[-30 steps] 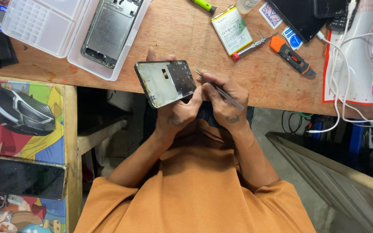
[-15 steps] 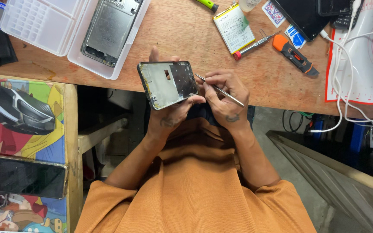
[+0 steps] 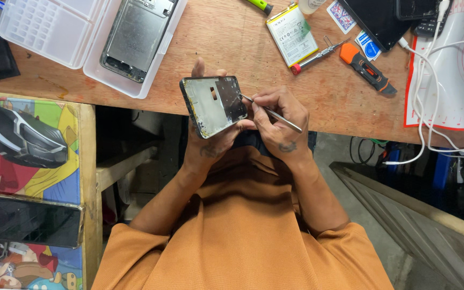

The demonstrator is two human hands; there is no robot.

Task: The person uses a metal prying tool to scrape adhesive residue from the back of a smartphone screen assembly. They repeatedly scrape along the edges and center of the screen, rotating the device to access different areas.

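Fingers of the left hand (image 3: 210, 140) wrap around a phone frame (image 3: 214, 104), held up just over the desk (image 3: 253, 59) edge. Right hand (image 3: 276, 121) fingers pinch thin metal tweezers (image 3: 270, 113), tip touching the frame's right side.

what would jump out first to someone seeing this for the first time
The opened phone frame at the centre, held over the edge of the wooden table by the left hand, with the right hand poking a thin metal tool into it. Next, the white plastic tray at top left with another phone body lying in it, and the flat battery at top centre.
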